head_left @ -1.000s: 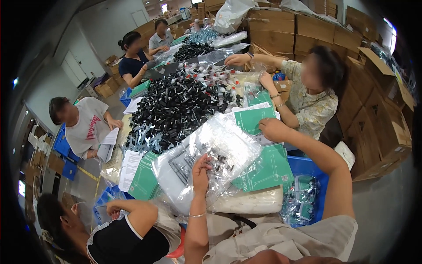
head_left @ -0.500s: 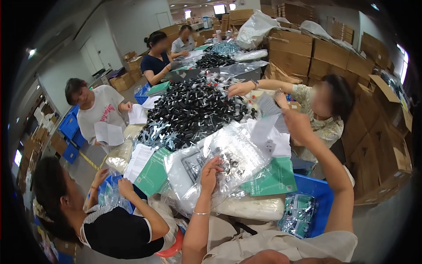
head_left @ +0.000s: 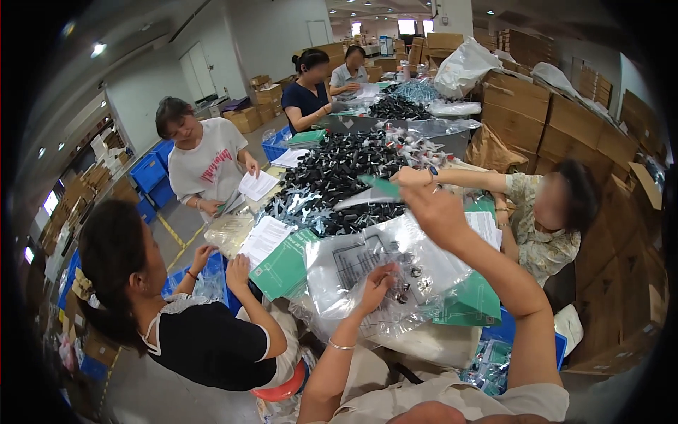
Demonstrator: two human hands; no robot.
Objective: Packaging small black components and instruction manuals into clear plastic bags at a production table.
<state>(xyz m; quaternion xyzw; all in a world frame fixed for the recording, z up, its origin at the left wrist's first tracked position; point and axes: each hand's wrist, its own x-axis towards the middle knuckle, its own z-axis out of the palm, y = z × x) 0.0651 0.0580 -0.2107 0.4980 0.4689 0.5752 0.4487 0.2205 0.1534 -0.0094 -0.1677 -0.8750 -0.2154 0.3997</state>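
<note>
My right hand (head_left: 432,215) is raised over the near side of the heap, its fingers closed on a green and white leaflet (head_left: 381,186). Lower and to the left, my left hand (head_left: 379,284) has curled fingers at a clear plastic bag (head_left: 431,260) and appears to pinch its film. Small dark and metal parts (head_left: 404,288) show in the bag beside those fingers. The bag lies on a stack of clear bags with dark print (head_left: 357,263). Green booklets (head_left: 470,300) stick out from under the bags on the right.
Beyond lies a heap of black-handled parts (head_left: 339,166) with metal wrenches (head_left: 305,205). Co-workers stand at left and far side; another person's arm (head_left: 470,181) reaches in from the right. Green booklets (head_left: 279,268) and a blue bin (head_left: 558,346) flank me. Cartons (head_left: 519,106) are stacked right.
My right hand has moved left across the bags, carrying the leaflet. My left hand's fingers have lifted and curled at the bag. The whole view has shifted.
</note>
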